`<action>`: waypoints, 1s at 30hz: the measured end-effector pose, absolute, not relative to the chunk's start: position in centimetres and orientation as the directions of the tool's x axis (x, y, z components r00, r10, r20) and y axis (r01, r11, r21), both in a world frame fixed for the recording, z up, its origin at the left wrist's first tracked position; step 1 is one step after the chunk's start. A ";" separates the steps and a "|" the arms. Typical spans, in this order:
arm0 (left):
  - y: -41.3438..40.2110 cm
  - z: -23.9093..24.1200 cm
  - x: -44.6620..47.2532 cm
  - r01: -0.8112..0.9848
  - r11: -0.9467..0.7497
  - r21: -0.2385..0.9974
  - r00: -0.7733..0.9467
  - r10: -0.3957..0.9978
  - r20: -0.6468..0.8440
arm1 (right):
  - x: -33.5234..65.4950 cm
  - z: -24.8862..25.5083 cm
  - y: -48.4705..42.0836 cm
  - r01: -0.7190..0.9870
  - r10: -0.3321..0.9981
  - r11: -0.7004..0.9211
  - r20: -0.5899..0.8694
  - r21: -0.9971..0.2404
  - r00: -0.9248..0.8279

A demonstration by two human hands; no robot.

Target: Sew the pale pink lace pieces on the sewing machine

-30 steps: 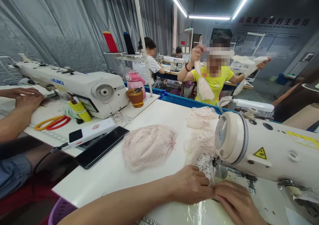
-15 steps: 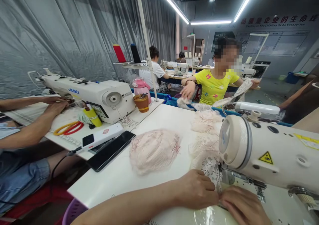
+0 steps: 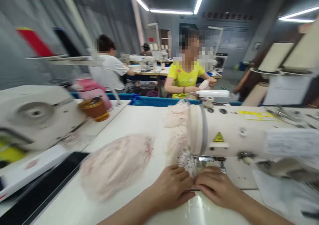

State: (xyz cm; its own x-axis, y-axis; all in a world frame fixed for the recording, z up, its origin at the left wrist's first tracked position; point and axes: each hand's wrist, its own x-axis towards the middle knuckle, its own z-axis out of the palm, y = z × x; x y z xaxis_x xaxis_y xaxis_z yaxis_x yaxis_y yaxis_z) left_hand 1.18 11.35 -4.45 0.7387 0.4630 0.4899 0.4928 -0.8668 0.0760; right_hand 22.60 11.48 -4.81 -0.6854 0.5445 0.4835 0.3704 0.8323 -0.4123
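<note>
Low in the frame, my left hand [image 3: 171, 185] and right hand [image 3: 216, 188] meet fingertip to fingertip, pinching the lace strip [image 3: 185, 158], which runs up-frame toward the sewing machine [image 3: 224, 132], both equally near.

lace pile [image 3: 114, 163] left of hands (sewing machine [image 3: 239, 135] behind)

A garment sewing workshop: industrial sewing machines [image 3: 236, 132] stand on rows of white tables [image 3: 139, 122], with seated workers [image 3: 185, 75] at centre frame.

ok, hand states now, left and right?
Left hand: fingers curled, pressing the white patterned lace fabric on the table.
Right hand: same, pinching that fabric beside the left.
</note>
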 end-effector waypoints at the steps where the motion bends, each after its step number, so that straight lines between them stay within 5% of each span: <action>1: 11.5 -4.4 1.3 0.491 -0.864 0.110 0.738 0.480 0.474 | 22.6 -4.8 11.6 0.381 0.552 0.829 0.492 -0.410 -0.673; 7: 12.4 -4.7 2.2 0.415 -0.891 0.184 0.677 0.437 0.592 | 22.8 -5.4 12.8 0.356 0.457 0.888 0.655 -0.292 -0.602; 19: 12.0 -2.0 3.9 0.531 -0.847 -0.037 0.745 0.446 0.496 | 23.2 -5.5 13.4 0.411 0.432 0.880 0.756 -0.236 -0.491; 25: 11.9 -3.3 3.7 0.615 -0.788 0.012 0.659 0.522 0.542 | 23.9 -5.6 13.1 0.430 0.450 0.876 0.694 -0.220 -0.561; 30: 11.9 -4.4 3.1 0.535 -0.842 -0.067 0.729 0.419 0.542 | 24.4 -5.9 13.1 0.404 0.457 0.887 0.552 -0.224 -0.698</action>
